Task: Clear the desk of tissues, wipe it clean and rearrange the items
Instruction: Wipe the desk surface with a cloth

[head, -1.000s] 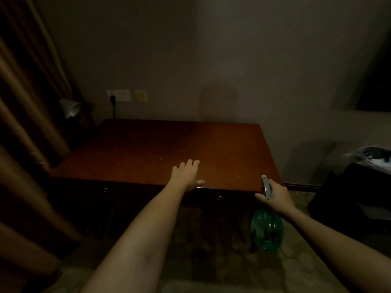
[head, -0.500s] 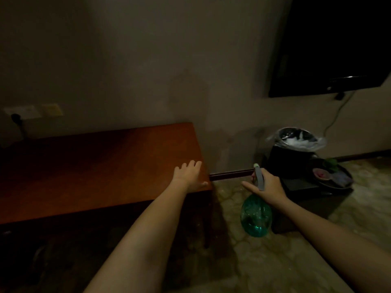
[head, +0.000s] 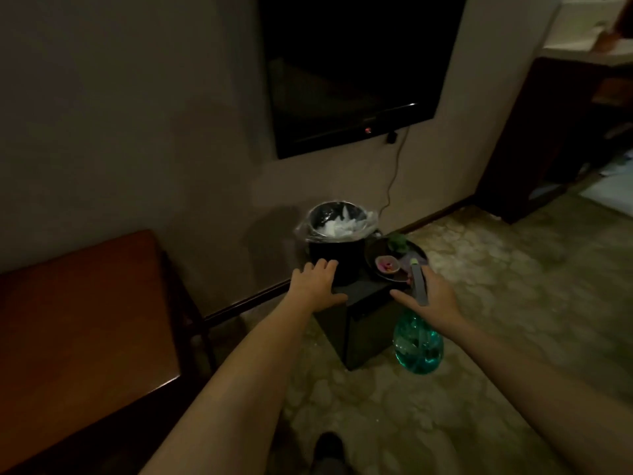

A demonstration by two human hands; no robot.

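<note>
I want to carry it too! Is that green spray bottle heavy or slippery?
Probably not heavy: the spray bottle hangs from the right hand alone. Its shiny green plastic looks smooth, so maybe slippery. Its round belly would likely roll if laid down.

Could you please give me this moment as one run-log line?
left hand: open, over stand | right hand: holds spray bottle | bin: on stand, tissues inside | desk: left of view

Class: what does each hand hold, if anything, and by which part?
The right hand grips the spray bottle by its head, the green body hanging below. The left hand holds nothing; its fingers are straight.
</note>
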